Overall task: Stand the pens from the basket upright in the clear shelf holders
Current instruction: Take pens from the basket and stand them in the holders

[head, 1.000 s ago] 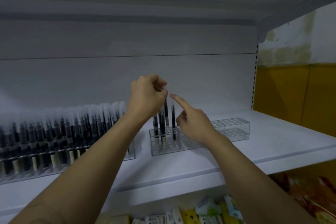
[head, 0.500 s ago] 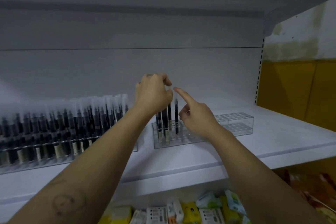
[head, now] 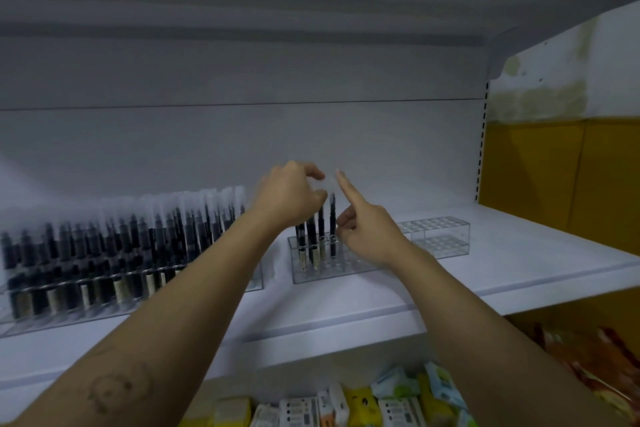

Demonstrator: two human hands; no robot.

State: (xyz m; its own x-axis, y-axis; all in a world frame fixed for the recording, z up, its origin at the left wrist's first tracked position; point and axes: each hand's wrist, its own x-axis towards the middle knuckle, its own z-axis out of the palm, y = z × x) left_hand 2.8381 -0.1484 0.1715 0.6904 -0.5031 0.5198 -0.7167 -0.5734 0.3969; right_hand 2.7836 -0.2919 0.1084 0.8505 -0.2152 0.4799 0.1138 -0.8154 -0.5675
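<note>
Now L hand (head: 291,194) pinches pens (head: 321,224), R hand (head: 370,232) points

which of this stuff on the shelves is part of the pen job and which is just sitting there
Part of the job:
- pens
- partly filled clear holder
- empty clear holder
- full clear holder, far left
- left hand, right hand

Just lying about:
- packaged goods, lower shelf
- snack bags
</note>
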